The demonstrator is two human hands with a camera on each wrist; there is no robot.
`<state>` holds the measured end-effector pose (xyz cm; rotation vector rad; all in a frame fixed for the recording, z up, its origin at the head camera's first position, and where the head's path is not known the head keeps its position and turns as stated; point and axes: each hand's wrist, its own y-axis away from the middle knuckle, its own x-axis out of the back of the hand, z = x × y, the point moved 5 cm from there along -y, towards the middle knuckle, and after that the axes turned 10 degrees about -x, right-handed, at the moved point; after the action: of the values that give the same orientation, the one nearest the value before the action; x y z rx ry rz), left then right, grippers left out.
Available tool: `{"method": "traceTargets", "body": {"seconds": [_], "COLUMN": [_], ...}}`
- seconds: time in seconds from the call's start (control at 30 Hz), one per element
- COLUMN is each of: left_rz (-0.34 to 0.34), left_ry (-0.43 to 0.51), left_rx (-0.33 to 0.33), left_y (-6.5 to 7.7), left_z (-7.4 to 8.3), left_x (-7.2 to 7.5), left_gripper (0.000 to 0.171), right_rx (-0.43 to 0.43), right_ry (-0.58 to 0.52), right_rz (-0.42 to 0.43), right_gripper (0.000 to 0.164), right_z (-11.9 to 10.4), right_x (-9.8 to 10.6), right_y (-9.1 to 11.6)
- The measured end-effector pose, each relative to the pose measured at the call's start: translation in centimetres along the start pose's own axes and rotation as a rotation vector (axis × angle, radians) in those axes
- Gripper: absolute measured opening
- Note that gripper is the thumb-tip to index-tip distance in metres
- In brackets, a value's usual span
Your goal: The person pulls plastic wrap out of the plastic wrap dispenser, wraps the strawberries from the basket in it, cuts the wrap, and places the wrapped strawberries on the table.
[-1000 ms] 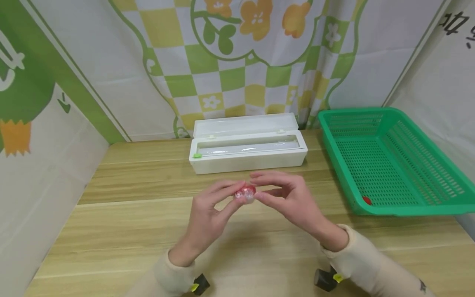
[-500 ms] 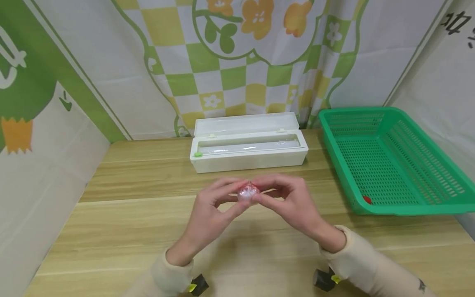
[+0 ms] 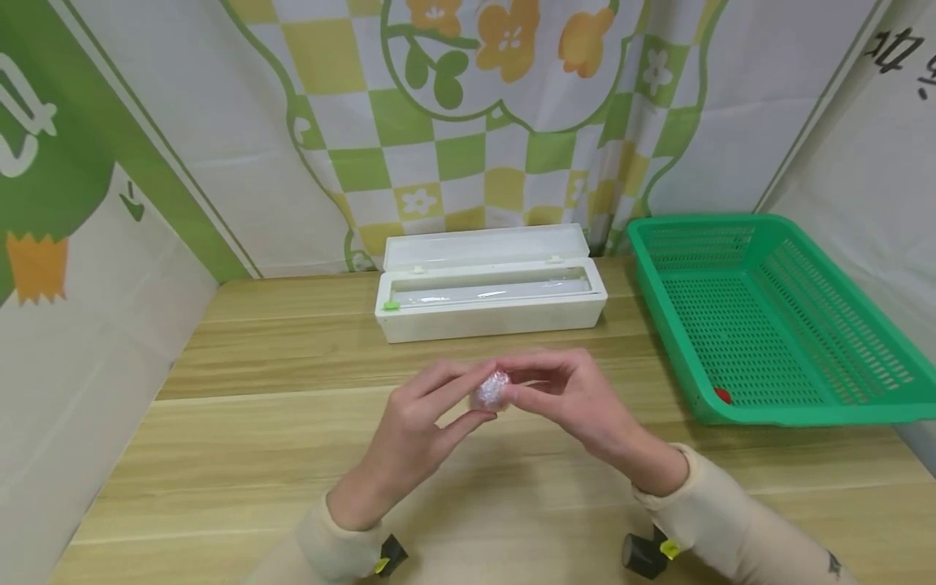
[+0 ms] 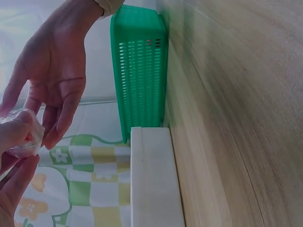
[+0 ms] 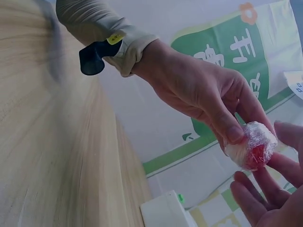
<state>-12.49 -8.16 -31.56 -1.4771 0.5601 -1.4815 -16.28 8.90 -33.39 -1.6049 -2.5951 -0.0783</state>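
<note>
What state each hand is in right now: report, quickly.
Left hand: closed, holding the film-wrapped red thing between thumb and fingers.
Right hand: fingertips right at it; whether gripping cannot be told.

Left hand (image 3: pixel 413 422) and right hand (image 3: pixel 581 400) hold shiny crinkled ball (image 3: pixel 491 392) between fingertips, below frame centre. White box (image 3: pixel 491 322), lid up, at centre. Green basket (image 3: pixel 812 415) right, red thing (image 3: pixel 722 396) in its lower-left corner.

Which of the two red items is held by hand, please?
The film-wrapped red item, pinched by the left hand; the other red item lies in the green basket.
</note>
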Motion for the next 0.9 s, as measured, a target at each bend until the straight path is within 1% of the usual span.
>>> {"method": "traceTargets", "body": {"seconds": [0.1, 0.2, 0.33, 0.43, 0.47, 0.5, 0.57, 0.63, 0.7, 0.73, 0.8, 0.9], "left_rz": [-0.015, -0.023, -0.014, -0.005, -0.008, -0.019, -0.06, -0.109, -0.146, -0.152, -0.133, -0.083], "left_ry": [0.012, 0.024, 0.013, 0.03, 0.05, 0.092, 0.192, 0.279, 0.342, 0.349, 0.355, 0.367], "left_rx": [-0.001, 0.01, 0.054, 0.117, 0.141, 0.17, 0.235, 0.279, 0.294, 0.289, 0.255, 0.213], "left_y": [0.1, 0.2, 0.3, 0.3, 0.2, 0.2, 0.3, 0.4, 0.5, 0.5, 0.5, 0.4], "left_z": [0.1, 0.2, 0.1, -0.2, -0.3, -0.5, -0.8, -1.0, -1.2, -1.3, -1.3, -1.4], "left_x": [-0.1, -0.2, -0.4, -0.7, -0.7, -0.7, -0.7, -0.5, -0.3, -0.2, 0.0, 0.4], "left_gripper": [0.057, 0.058, 0.057, 0.055, 0.055, 0.056, 0.06, 0.066, 0.067, 0.066, 0.06, 0.05], "right_rx": [0.019, 0.013, -0.001, -0.009, -0.016, -0.024, -0.044, -0.071, -0.103, -0.116, -0.147, -0.175], "right_ry": [-0.012, -0.011, -0.015, -0.038, -0.051, -0.07, -0.108, -0.135, -0.146, -0.149, -0.151, -0.158], "right_rz": [-0.001, 0.018, 0.065, 0.107, 0.118, 0.122, 0.113, 0.089, 0.055, 0.038, 0.004, -0.053], "right_gripper": [0.029, 0.028, 0.027, 0.028, 0.028, 0.029, 0.03, 0.031, 0.032, 0.032, 0.032, 0.031], "right_z": [-0.1, 0.0, 0.2, 0.3, 0.4, 0.5, 0.7, 0.8, 0.8, 0.9, 0.9, 1.0], "right_x": [-0.1, -0.2, -0.2, -0.1, 0.0, 0.1, 0.2, 0.3, 0.3, 0.2, 0.1, -0.2], "right_y": [0.0, 0.0, -0.2, -0.3, -0.4, -0.4, -0.5, -0.5, -0.5, -0.5, -0.5, -0.6]}}
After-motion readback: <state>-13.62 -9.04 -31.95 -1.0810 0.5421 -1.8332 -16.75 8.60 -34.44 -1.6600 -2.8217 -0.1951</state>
